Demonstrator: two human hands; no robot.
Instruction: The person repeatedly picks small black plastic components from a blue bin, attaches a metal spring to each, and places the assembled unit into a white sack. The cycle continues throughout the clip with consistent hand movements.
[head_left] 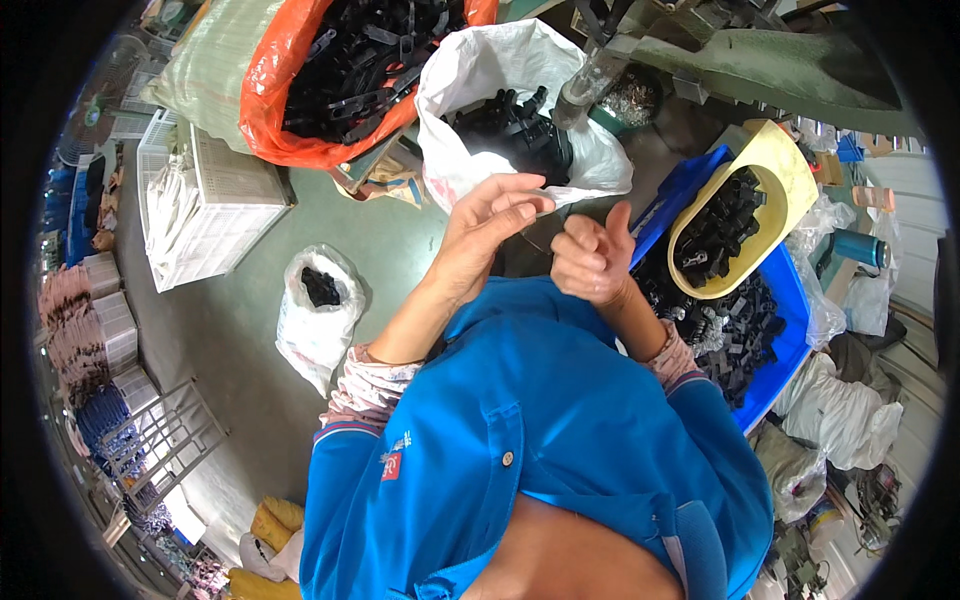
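Both hands are raised in front of the chest, and neither shows a clear hold. Left hand (487, 222) has its fingers curled loosely with the tips drawn together, as if pinching something too small to make out; right hand (592, 262) is closed in a loose fist with the thumb sticking up, and whether anything sits inside it cannot be told.

Going from the biggest things down: an orange plastic bag (268, 112) at the top is heaped with black plastic parts, and beside it an open white sack (470, 75) holds more of the same, lying just beyond the left hand's fingertips. To the right, a blue tub (783, 372) is filled with small black clips, and a yellow scoop-shaped tray (783, 165) rests on top of that pile with its own load of clips. A green machine arm (760, 62) reaches across the upper right. On the floor to the left stands a small white bag (312, 330) with a few black pieces in it, near a white crate (215, 205).

Judging by the piles, much remains: the sacks and the tub are all still well filled, while the small floor bag holds only a handful, so the work looks far from finished.
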